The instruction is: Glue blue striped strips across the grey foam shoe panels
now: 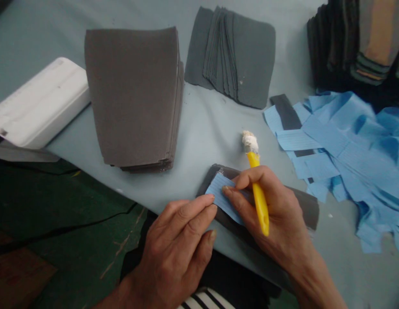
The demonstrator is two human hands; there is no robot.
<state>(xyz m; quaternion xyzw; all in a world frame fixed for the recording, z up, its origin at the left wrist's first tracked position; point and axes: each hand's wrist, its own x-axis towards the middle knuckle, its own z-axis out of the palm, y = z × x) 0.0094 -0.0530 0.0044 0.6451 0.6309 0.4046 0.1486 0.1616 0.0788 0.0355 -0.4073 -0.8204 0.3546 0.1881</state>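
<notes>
A dark grey piece (307, 208) lies along the near edge of the table, with a ribbed light-blue strip (223, 195) on top of it. My left hand (183, 240) has its fingers stretched out, and its fingertips touch the lower left edge of the strip. Tucked in my right hand (276, 210) is a brush (259, 197) with a yellow handle, its white-caked bristles pointing away from me. The thumb and fingertips of that hand press on the blue strip. Under the right hand, part of the strip and the dark piece are hidden.
A stack of brown-grey sheets (135, 98) stands left of centre, beside a white box-shaped object (41, 103). Behind are fanned dark grey pieces (254, 60). Blue strips (347, 150) lie heaped at right, below folded dark fabric (334, 38). The table edge (122, 195) runs diagonally at lower left.
</notes>
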